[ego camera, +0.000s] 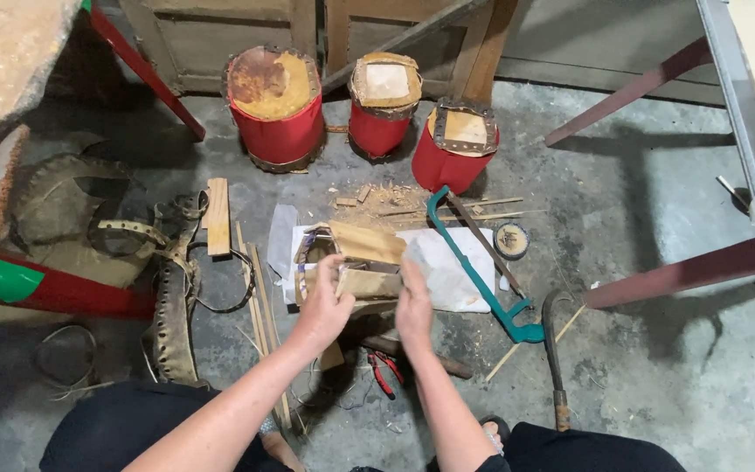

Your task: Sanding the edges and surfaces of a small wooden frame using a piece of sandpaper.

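My left hand (323, 302) and my right hand (414, 304) both grip a small drum frame covered in tan hide (362, 253), held low over the concrete floor. The left hand clasps its left side, the right hand its right edge. Beneath it lies a white cloth (449, 267). Red-handled pliers (384, 370) lie on the floor just below my hands.
Three red drums (277, 109) (384, 105) (456, 144) stand at the back. A teal hacksaw (482, 280) and a curved tool (554, 350) lie to the right. Leather strips (172, 306), a wood block (218, 216) and thin sticks lie left. Red table legs (675, 275) stand right.
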